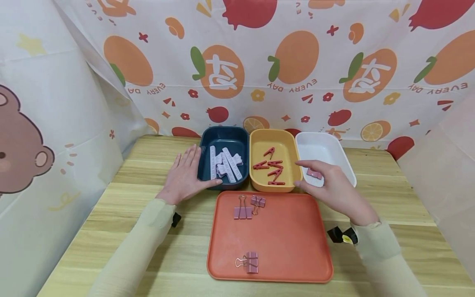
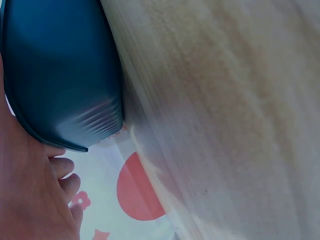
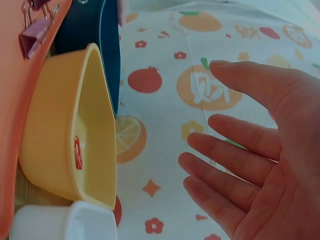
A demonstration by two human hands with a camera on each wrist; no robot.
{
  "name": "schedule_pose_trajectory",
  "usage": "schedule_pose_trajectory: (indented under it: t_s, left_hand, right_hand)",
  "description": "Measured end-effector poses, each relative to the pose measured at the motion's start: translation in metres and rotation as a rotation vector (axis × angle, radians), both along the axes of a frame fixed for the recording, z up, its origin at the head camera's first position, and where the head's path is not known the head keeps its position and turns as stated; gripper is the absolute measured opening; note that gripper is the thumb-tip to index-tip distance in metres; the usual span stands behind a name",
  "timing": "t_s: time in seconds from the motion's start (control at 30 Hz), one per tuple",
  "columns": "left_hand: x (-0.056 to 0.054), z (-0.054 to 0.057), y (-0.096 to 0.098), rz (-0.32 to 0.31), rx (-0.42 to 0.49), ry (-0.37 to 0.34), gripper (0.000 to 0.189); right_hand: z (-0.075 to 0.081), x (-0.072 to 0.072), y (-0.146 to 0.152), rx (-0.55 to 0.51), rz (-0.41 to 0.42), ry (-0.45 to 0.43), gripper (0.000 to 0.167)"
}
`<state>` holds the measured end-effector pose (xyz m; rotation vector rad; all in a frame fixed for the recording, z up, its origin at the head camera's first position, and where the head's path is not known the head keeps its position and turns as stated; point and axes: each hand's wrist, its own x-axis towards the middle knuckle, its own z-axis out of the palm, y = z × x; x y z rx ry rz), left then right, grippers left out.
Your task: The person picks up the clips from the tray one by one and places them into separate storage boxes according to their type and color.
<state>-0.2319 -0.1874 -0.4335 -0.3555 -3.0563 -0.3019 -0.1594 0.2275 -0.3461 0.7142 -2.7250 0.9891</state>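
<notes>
My left hand [image 1: 183, 175] lies against the left side of a dark blue bin [image 1: 224, 132], its fingers spread and its thumb at the front corner. Inside that bin are several white long-jawed clips [image 1: 226, 163]. Over the white bin [image 1: 341, 159] hovers my right hand [image 1: 330, 181], thumb and fingers apart with nothing between them. A pink binder clip [image 1: 314, 173] lies in the white bin, partly hidden by this hand. Between the two bins stands a yellow bin [image 1: 259, 140] with several small red clothespins [image 1: 275, 164].
An orange tray [image 1: 285, 239] lies in front of the bins. On it are three pink binder clips, two near the back edge [image 1: 243, 213] and one near the front [image 1: 252, 262]. A fruit-printed cloth [image 1: 259, 103] hangs behind the wooden table [image 1: 174, 247].
</notes>
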Motion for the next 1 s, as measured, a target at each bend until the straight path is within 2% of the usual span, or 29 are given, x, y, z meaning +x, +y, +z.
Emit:
schedule_pose_trajectory:
  t_s: [0.33, 0.6, 1.0]
  left_hand:
    - [-0.001, -0.001, 0.000, 0.000, 0.010, 0.000, 0.133]
    - [-0.002, -0.002, -0.001, -0.008, 0.010, 0.003, 0.134]
    - [-0.002, -0.001, -0.001, -0.007, 0.007, 0.003, 0.134]
  right_hand:
    - [-0.010, 0.010, -0.019, 0.003, 0.131, -0.017, 0.057]
    - [-0.019, 0.023, -0.035, 0.013, 0.139, -0.188, 0.061]
    - [-0.035, 0.038, -0.054, 0.098, 0.210, -0.260, 0.071]
